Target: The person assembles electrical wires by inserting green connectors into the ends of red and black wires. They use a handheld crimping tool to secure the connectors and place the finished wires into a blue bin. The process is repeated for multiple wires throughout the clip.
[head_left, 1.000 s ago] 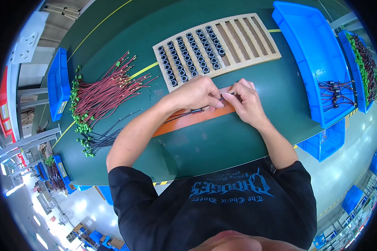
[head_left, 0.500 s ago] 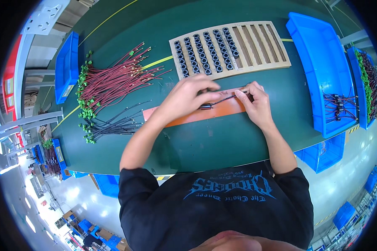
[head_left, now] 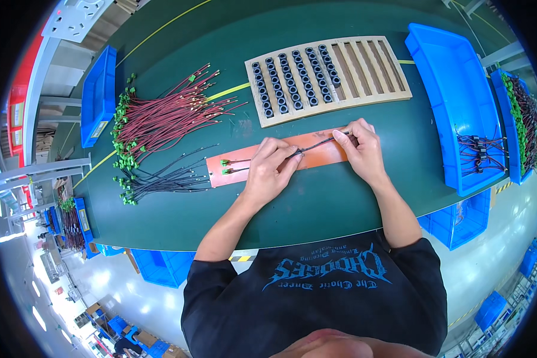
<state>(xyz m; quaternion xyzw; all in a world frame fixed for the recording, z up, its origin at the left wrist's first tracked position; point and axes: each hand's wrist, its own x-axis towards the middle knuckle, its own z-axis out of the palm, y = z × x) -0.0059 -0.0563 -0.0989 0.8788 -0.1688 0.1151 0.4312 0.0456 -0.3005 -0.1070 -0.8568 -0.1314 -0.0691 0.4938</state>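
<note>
My left hand is closed, its thumb and fingers pinched on a pair of wires, one red and one black. A dark piece beside its fingertips is mostly hidden, perhaps a black ring. Out past that hand, the wires' green connectors lie over the left end of an orange strip board. To the right, the black wires run taut to my right hand, which is closed with thumb and index finger on their far ends. Both hands rest over the board.
Behind the board stands a slotted wooden tray holding rows of black rings. At left lie red wires and black wires with green connectors. A blue bin at right contains wire assemblies; another blue bin stands far left.
My left hand has come down toward me and pinched the wires, uncovering the green connectors and the board's left end. My right hand keeps its hold, almost in place.
</note>
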